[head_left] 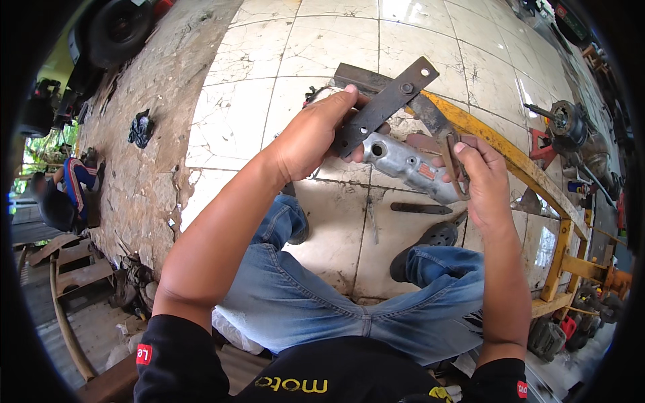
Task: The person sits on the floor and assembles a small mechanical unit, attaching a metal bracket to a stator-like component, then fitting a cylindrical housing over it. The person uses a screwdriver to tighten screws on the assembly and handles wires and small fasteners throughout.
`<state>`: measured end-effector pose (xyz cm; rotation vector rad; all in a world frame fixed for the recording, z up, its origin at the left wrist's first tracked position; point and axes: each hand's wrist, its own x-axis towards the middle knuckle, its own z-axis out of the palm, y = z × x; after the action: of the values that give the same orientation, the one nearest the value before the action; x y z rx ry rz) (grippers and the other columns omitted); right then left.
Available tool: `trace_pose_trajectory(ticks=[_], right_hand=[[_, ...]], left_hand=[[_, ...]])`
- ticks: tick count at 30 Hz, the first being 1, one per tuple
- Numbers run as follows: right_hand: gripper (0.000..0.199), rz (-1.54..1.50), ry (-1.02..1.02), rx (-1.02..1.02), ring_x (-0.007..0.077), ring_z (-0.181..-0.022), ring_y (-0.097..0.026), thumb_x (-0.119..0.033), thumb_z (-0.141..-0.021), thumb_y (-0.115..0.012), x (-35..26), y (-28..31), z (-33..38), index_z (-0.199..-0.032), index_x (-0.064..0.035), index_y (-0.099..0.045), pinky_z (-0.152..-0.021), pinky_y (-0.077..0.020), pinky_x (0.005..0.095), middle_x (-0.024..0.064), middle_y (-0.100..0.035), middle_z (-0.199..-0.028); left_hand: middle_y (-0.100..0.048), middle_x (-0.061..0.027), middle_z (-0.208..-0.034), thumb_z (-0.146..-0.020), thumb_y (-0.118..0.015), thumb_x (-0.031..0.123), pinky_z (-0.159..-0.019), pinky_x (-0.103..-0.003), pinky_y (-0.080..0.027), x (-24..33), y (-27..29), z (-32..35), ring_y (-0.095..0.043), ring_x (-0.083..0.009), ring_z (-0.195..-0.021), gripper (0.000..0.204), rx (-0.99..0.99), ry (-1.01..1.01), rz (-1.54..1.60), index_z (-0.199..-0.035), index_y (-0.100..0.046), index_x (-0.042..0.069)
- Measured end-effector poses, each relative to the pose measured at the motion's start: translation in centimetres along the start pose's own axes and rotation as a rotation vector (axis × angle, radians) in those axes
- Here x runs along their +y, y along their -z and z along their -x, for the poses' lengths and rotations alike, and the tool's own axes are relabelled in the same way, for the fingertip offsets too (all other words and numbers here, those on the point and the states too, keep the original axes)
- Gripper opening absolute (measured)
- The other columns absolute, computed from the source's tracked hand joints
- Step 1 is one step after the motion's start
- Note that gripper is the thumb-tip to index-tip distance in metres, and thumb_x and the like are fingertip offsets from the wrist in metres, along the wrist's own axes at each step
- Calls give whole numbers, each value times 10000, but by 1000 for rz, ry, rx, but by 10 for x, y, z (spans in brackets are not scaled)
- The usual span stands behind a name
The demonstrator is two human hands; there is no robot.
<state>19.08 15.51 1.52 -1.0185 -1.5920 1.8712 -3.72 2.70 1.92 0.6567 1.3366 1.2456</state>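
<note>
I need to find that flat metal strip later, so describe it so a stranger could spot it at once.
Start at the cracked white tile floor, then the yellow frame crossing it. Above that, the left hand grips a dark metal strip. Unlike the silver part beneath it, it is flat, rusty-dark and has round holes at its end.

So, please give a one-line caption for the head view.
Left hand holds a flat metal bar; right hand grips a silver part.

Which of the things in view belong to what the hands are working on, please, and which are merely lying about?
In hand: left hand on flat metal bar; right hand on rusty bracket; silver metal part.
Lying about: black rag, floor tool, yellow frame.
</note>
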Motion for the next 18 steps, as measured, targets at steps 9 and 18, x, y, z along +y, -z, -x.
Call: trace_pose_trajectory(ticks=[9,18], right_hand=[[227,238,27,-58,121,-603,-613,-165,-949,-558,-4,14,14,-1028,32,-639,-454,-429,237,74,-672,-845],[244,503,-69,-45,79,-592,-590,-191,-913,-556,43,34,-6,-921,15,-686,-478,-409,238,46,-636,-671]], left_hand=[[-589,-166,-1238,-1033,-307,556,-959,-370,-468,-11,41,7,-582,-238,-1106,649,155,-96,-577,-1350,-515,29],[-581,-169,-1310,-1021,-340,572,-971,-396,-467,38,77,56,-575,-264,-1192,661,242,-269,-549,-1371,-480,28]])
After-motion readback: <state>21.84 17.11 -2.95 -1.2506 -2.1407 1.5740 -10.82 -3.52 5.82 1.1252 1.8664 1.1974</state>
